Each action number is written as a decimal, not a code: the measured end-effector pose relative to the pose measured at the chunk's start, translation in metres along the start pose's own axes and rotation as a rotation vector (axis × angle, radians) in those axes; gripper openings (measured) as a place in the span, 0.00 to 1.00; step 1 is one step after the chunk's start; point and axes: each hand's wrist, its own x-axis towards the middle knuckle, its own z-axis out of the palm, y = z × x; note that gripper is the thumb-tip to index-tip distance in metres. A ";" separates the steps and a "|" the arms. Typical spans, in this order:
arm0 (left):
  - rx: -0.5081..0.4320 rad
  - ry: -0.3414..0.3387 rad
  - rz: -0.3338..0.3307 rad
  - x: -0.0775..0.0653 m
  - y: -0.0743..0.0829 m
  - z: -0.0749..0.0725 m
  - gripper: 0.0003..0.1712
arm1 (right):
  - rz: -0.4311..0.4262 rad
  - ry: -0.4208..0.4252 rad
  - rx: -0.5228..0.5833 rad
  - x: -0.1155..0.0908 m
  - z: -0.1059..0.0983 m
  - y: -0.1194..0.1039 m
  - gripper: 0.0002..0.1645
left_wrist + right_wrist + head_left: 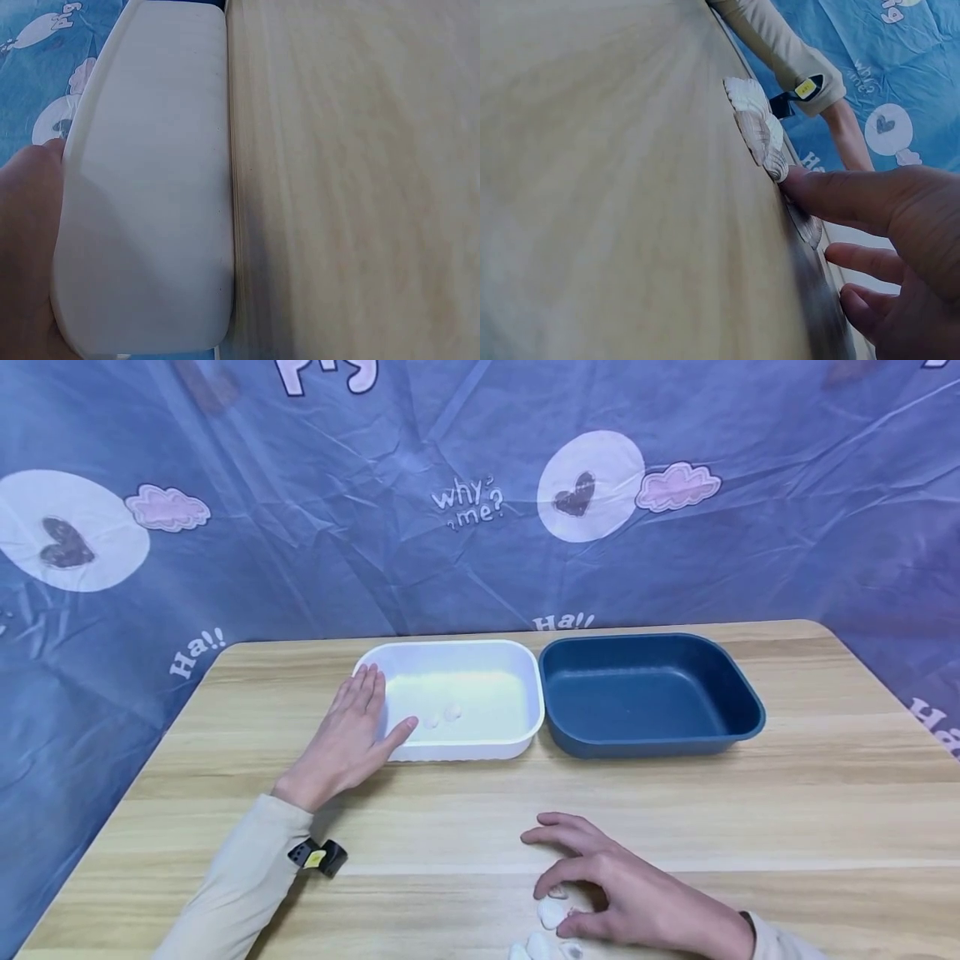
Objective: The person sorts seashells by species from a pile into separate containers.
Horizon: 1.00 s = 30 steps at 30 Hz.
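Observation:
The left hand [348, 731] rests over the left end of a white plastic basin [480, 749], its fingers extended and the thumb lying across the front rim. Two small pale seashells [452, 713] lie inside that basin. Low over the table, the right hand [622, 893] has its thumb and fingers spread apart around a white seashell [552, 912] on the wood. More seashells [538, 946] lie just in front of it, at the bottom edge of the head view. In the right wrist view, the thumb is close to a ridged seashell [778, 165]; whether it touches is unclear.
A dark blue basin [652, 748] stands right beside the white one. Both sit toward the back of a light wooden table [420, 843]. A blue printed cloth [480, 568] hangs behind the table and along its sides.

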 end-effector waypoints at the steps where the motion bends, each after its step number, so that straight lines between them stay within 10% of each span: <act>1: 0.000 0.001 0.000 0.000 0.000 0.000 0.51 | 0.001 -0.001 0.000 0.000 0.000 0.000 0.13; 21: -0.008 0.011 -0.002 -0.002 -0.002 0.001 0.51 | 0.062 -0.026 0.069 0.004 0.001 -0.006 0.15; 30: 0.006 0.014 0.007 -0.002 -0.001 0.002 0.51 | -0.072 0.073 0.007 0.019 -0.009 -0.003 0.18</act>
